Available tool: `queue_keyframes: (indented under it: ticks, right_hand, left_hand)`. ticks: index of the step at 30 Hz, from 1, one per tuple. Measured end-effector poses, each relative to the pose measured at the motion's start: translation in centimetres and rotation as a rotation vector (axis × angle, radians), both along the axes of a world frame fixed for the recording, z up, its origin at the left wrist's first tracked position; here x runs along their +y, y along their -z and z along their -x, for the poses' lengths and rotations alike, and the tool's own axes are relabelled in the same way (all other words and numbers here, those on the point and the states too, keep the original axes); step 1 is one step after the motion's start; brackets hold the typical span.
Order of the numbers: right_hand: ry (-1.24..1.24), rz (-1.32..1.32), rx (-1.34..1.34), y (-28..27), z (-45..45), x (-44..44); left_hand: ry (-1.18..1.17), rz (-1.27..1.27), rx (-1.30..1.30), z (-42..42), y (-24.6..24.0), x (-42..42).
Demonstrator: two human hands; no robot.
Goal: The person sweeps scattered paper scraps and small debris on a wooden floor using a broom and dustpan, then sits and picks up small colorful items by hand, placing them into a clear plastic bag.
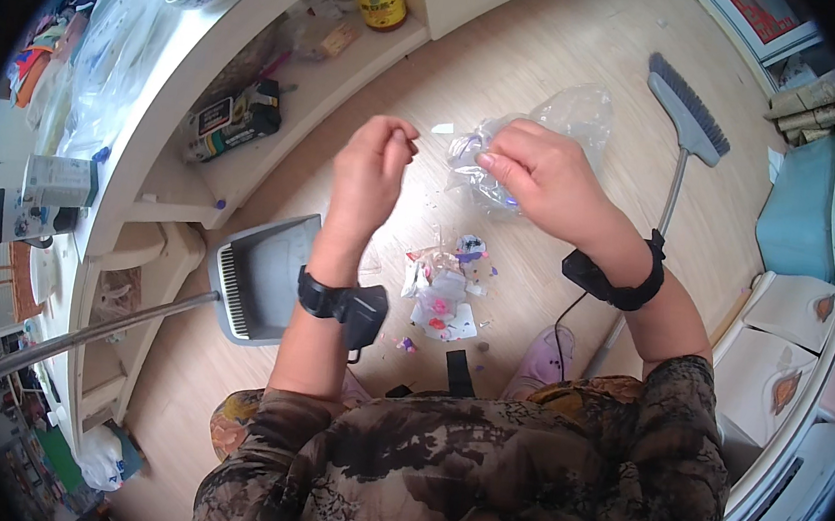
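My right hand (539, 174) pinches a crumpled clear plastic bag (574, 117), which spreads out beyond and below my fingers. Bits of purple show through its film. To its left, my left hand (373, 170) is raised with the fingers curled in and the thumb against them; nothing shows in it. Beneath both hands, a small heap of litter (445, 289) lies on the wooden floor, made of paper scraps, clear wrapping and pink and purple bits. A white scrap (442, 128) rests on the floor between my hands.
A grey dustpan (272, 284) with a metal handle stands left of my forearm, by a white shelf unit (329, 86). A broom (684, 109) lies on the right, its handle passing under my right arm. White drawers (777, 363) and a blue bin (799, 214) line the right side.
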State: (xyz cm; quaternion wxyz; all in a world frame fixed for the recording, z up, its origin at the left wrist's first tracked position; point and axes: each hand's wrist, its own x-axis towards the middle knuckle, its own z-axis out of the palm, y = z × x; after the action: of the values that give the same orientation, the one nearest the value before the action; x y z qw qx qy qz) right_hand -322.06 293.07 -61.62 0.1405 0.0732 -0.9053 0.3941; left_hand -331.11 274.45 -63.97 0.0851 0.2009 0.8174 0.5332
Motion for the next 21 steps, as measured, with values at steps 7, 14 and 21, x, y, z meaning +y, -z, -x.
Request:
queue_keyframes:
  ticks: [7, 14, 21]
  right_hand:
    - [0.016, 0.275, -0.144, -0.4, 0.3, -0.1]
    - [-0.153, 0.923, -0.633, 0.2, 0.6, 1.4]
    - [0.096, 0.322, -0.162, -1.4, 0.6, 0.2]
  left_hand:
    - [0.227, -0.222, 0.063, -1.6, 0.7, 0.9]
    - [0.265, -0.299, 0.170, -1.9, -0.3, 0.9]
    - [0.053, -0.060, 0.289, -2.2, -0.5, 1.2]
